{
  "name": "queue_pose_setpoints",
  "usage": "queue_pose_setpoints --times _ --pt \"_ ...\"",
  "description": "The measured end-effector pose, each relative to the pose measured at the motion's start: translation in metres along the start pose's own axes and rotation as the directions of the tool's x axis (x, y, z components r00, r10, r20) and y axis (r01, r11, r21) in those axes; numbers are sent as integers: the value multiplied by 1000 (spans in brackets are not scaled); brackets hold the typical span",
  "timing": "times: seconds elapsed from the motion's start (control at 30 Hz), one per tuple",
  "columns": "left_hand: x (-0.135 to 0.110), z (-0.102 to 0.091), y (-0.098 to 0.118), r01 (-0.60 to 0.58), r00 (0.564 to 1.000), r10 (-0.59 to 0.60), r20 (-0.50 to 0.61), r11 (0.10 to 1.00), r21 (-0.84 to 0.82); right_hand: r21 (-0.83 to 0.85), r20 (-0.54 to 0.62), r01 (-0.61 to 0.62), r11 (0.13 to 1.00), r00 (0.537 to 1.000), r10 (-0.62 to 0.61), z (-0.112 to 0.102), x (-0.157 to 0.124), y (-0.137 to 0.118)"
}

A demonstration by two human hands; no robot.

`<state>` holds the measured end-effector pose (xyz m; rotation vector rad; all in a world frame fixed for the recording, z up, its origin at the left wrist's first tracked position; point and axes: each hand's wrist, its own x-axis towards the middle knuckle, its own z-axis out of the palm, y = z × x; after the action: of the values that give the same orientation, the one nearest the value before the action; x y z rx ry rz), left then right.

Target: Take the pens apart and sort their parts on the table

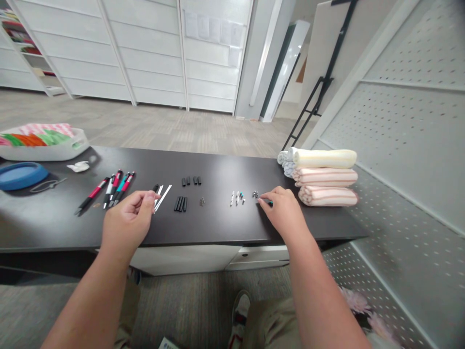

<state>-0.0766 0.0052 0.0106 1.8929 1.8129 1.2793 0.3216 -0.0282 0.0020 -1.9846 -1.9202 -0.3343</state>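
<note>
My left hand (129, 218) is closed in a pinch on a slim black pen part (156, 188), mostly hidden by the fingers. White refill tubes (164, 198) lie right beside its fingertips. My right hand (285, 209) has its fingers closed, with a small teal-and-dark pen part (270, 203) showing between them. Those fingertips are at a little heap of silver metal pieces (255, 194). Small white and teal plunger parts (237, 198) lie in rows to the left of them. Between the hands are short black grips (191, 181), longer black barrels (180, 203) and tiny springs (202, 201).
Several whole pens (116, 186) lie at the left, near a blue round lid (22, 175), a crumpled tissue (78, 166) and a white basket (43, 150) of colourful cloths. Rolled towels (325, 177) are stacked at the right end of the dark table (218, 228), by a perforated panel (410, 126).
</note>
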Motion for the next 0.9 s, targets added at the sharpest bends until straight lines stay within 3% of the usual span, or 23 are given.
queue_pose_setpoints --times 0.27,0.47,0.53,0.7,0.9 --pt "1 0 -1 -29 1000 29 -2 999 19 -50 76 22 999 997 -19 -13 -3 -12" --pt "1 -1 1 -39 999 40 -5 999 13 193 48 -47 980 998 39 -23 -5 -19" --pt "0 -1 1 -34 999 34 -4 999 4 252 19 -65 965 998 62 -25 -4 -20" --pt "1 0 1 -35 999 35 5 999 -8 286 -108 34 957 994 -3 -27 -3 -16" --pt "1 0 4 -53 999 53 10 999 -5 344 -19 -182 921 980 201 -20 -4 -14"
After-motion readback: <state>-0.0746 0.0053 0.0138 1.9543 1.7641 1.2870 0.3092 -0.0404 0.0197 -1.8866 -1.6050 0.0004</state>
